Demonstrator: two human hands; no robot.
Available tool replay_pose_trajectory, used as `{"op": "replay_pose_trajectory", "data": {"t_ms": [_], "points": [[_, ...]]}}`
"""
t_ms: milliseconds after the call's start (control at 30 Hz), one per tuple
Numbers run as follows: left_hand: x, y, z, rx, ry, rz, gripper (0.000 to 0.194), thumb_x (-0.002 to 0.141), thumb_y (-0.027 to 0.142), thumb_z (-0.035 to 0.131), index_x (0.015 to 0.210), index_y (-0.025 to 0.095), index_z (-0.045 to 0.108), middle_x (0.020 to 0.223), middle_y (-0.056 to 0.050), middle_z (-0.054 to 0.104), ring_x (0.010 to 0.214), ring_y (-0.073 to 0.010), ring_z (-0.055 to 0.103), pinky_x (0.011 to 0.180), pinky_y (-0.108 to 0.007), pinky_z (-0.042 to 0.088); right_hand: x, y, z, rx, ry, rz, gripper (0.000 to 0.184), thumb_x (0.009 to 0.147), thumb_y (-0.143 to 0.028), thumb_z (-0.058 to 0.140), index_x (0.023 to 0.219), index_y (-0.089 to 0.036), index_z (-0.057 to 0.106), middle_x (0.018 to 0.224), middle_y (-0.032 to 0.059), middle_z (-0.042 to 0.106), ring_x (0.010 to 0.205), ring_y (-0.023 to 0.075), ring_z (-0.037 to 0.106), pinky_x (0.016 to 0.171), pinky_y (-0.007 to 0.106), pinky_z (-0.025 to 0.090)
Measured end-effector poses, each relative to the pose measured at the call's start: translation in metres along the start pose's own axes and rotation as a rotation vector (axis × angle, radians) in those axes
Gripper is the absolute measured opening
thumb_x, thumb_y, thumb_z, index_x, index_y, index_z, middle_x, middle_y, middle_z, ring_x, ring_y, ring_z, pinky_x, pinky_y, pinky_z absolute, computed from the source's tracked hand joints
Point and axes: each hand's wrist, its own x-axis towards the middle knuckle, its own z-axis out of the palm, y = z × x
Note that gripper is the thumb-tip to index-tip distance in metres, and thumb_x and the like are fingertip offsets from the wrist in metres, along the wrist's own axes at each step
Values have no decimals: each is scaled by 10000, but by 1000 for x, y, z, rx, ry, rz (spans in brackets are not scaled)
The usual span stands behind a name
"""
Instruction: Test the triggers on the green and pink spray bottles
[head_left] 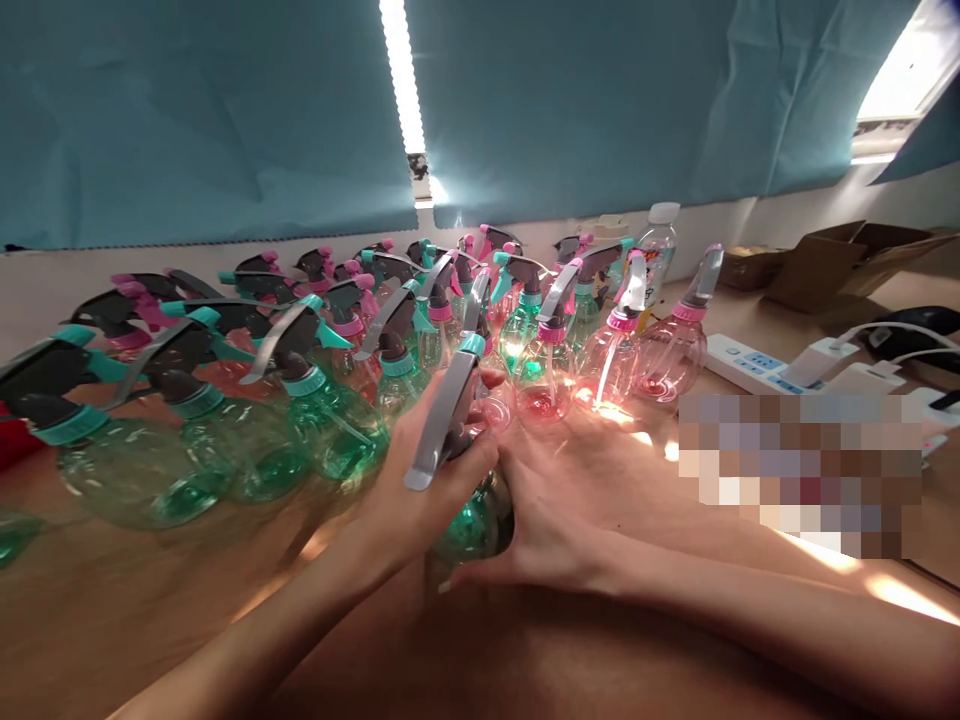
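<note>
A green spray bottle [471, 530] with a grey and teal trigger head stands in front of me at the middle of the table. My left hand [420, 480] is closed around its neck and spray head, the fingers partly hidden behind. Lower down, my right hand [551, 535] wraps the bottle's round body from the right, thumb toward me. Just beyond my hands is a pink spray bottle [544, 380] with a grey lever. To the left, a green spray bottle [337, 420] with a teal collar stands nearest my left hand.
Several more green and pink spray bottles crowd the table [615, 640] back to the wall. A clear drink bottle [656, 245] stands behind them. At right are a white power strip [750, 360] with plugged-in chargers, cables and an open cardboard box [832, 265]. A blue curtain [585, 90] hangs behind.
</note>
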Motion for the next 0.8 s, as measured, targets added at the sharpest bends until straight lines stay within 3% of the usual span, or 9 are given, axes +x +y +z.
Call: {"op": "replay_pose_trajectory", "data": {"t_ms": [67, 267, 433, 567, 700, 800], "points": [[1, -1, -3, -10, -35, 15, 354, 831, 153, 577, 1170, 253, 572, 1060, -24, 654, 939, -190, 636, 825, -346, 544, 1, 1, 0, 9, 25, -13, 1092, 603, -660, 792, 1475, -301, 242, 1505, 86, 376, 1436, 361, 248, 1166, 540, 283], [8, 4, -11, 4, -152, 59, 379, 835, 212, 595, 1209, 261, 561, 781, 18, 623, 637, -157, 580, 599, -305, 501, 3, 4, -4, 6, -3, -23, 970, 610, -687, 763, 1389, -275, 358, 1464, 95, 421, 1410, 387, 295, 1144, 545, 313], [7, 4, -11, -9, -139, 51, 483, 801, 182, 582, 1272, 277, 539, 944, -4, 661, 653, -143, 588, 591, -285, 494, 5, 7, -6, -4, -48, -58, 1029, 617, -726, 732, 1437, -287, 289, 1449, 97, 439, 1402, 397, 293, 1125, 582, 293], [7, 5, -11, -21, -150, -18, 534, 781, 199, 563, 1308, 273, 527, 893, 1, 697, 549, -127, 563, 539, -276, 490, -1, 18, -15, 37, -126, -135, 1106, 637, -696, 754, 1496, -241, 227, 1511, 135, 362, 1406, 395, 283, 1142, 561, 257], [9, 13, -11, -19, -127, 14, 542, 755, 176, 574, 1288, 277, 554, 1051, -31, 721, 738, -179, 661, 672, -306, 555, -20, 35, -29, 1, -276, -101, 880, 774, -615, 701, 1457, -165, 377, 1464, 186, 446, 1355, 346, 402, 1108, 505, 348], [10, 18, -11, 3, -111, 8, 552, 727, 122, 564, 1256, 280, 578, 1083, -32, 720, 875, -212, 688, 741, -302, 569, -34, 43, -40, -95, -315, -20, 825, 840, -629, 618, 1482, -165, 389, 1533, 188, 379, 1422, 345, 322, 1145, 527, 301]]}}
